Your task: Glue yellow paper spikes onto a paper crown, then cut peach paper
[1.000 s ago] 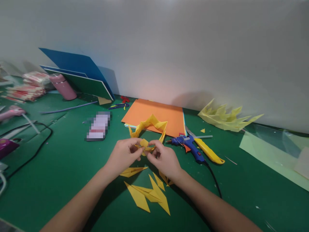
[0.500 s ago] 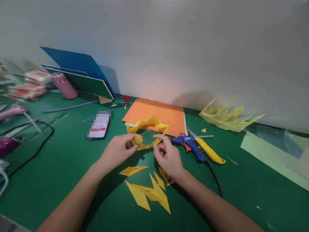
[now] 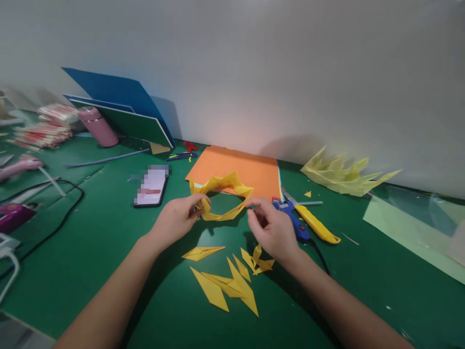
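Both hands hold a yellow paper ring (image 3: 221,198) just above the bench, in front of the orange sheet (image 3: 240,169). Left hand (image 3: 178,220) pinches the ring's left side between thumb and fingers; right hand (image 3: 272,228) pinches its right end, fingers curled. Held from opposite sides, the loop stays open and taut, probably so the ends can be worked. Loose folded yellow pieces (image 3: 225,286) lie near the front edge, within reach. Glue gun (image 3: 290,213) and yellow knife (image 3: 316,225) sit just right of the right hand. Phone (image 3: 150,186) lies left of the ring.
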Demonstrator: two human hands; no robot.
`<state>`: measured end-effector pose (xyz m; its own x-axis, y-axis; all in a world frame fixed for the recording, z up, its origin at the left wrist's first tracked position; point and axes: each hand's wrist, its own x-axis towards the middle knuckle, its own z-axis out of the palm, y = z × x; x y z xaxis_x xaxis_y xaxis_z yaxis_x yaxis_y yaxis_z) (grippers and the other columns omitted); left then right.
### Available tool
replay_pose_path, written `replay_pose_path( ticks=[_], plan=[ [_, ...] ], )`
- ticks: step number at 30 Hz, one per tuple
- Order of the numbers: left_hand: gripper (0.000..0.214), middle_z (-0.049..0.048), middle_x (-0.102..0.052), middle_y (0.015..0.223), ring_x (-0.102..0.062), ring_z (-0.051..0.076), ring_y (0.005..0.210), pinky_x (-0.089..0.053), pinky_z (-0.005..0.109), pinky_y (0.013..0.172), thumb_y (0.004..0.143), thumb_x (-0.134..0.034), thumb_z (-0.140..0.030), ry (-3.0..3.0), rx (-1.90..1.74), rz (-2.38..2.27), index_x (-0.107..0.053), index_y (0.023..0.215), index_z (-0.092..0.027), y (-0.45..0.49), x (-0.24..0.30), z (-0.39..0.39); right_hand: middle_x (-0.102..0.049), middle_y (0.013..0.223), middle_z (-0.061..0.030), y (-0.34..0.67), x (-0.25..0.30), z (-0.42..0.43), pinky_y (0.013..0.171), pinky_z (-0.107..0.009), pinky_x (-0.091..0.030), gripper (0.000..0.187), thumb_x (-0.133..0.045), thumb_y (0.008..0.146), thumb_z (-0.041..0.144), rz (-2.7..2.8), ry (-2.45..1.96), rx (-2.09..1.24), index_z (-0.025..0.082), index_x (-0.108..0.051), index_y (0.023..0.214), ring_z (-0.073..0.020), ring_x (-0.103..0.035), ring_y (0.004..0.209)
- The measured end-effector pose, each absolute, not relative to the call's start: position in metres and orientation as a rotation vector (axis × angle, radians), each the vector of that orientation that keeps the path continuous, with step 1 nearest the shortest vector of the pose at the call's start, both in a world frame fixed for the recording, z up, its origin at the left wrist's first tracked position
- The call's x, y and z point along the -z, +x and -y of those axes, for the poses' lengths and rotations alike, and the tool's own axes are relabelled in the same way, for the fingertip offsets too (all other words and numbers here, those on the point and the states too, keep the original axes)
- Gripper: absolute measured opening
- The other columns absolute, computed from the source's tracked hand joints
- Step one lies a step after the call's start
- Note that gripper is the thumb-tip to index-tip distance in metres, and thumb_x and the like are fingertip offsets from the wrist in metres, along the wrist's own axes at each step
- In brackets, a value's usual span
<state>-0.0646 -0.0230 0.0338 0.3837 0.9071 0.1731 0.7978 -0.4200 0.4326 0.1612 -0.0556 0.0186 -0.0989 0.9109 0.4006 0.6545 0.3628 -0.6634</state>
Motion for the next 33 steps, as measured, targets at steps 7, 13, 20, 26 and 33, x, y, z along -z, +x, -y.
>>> replay_pose_path(
  ticks=[7,13,20,26,33],
  plan=[
    [0.050,0.0011,-0.067,0.105,-0.055,0.011,0.058,-0.043,0.023,0.059,0.073,-0.044,-0.012,2.343,-0.660,-1.415,-0.048,0.121,-0.023,-0.071,-0.034,0.021,-0.063,0.070,-0.0035,0.224,-0.010,0.065,0.053,-0.028,-0.040,0.019,-0.044,0.080,0.032,1.766,-1.716,-0.207,0.020,-0.057,0.085,-0.0170,-0.055,0.056],
    [0.016,0.0011,-0.061,0.078,-0.052,0.012,0.055,-0.042,0.024,0.049,0.069,-0.051,-0.017,2.358,-1.767,-1.271,-0.055,0.084,-0.022,-0.064,-0.046,0.043,-0.062,0.079,-0.0091,0.244,0.014,0.074,0.063,-0.034,-0.045,0.024,-0.045,0.082,0.039,1.836,-1.793,-0.026,0.019,-0.057,0.086,-0.0227,-0.057,0.071],
    [0.026,0.0070,-0.069,0.085,-0.062,0.015,0.079,-0.049,0.026,0.070,0.089,-0.038,-0.011,2.750,-0.644,-0.495,-0.064,0.090,-0.016,-0.009,-0.020,0.061,-0.064,0.098,-0.0170,0.247,0.024,0.064,0.077,-0.042,-0.046,0.036,-0.046,0.083,0.042,1.860,-1.917,0.022,0.013,-0.056,0.102,-0.0304,-0.060,0.089],
    [0.019,0.0066,-0.068,0.086,-0.059,0.017,0.078,-0.045,0.027,0.070,0.089,-0.049,-0.017,2.711,-0.426,-0.583,-0.066,0.079,-0.016,0.003,0.002,0.059,-0.067,0.095,-0.0143,0.255,0.025,0.061,0.071,-0.040,-0.049,0.040,-0.050,0.072,0.033,1.733,-1.934,-0.247,0.014,-0.060,0.105,-0.0276,-0.063,0.082],
    [0.015,0.0063,-0.064,0.082,-0.057,0.018,0.077,-0.043,0.027,0.069,0.088,-0.051,-0.017,2.645,-0.360,-0.707,-0.065,0.087,-0.015,0.001,0.000,0.063,-0.068,0.083,-0.0069,0.250,0.016,0.063,0.065,-0.037,-0.049,0.038,-0.060,0.062,0.041,1.307,-1.745,-0.636,0.018,-0.063,0.093,-0.0224,-0.062,0.071]
  ],
)
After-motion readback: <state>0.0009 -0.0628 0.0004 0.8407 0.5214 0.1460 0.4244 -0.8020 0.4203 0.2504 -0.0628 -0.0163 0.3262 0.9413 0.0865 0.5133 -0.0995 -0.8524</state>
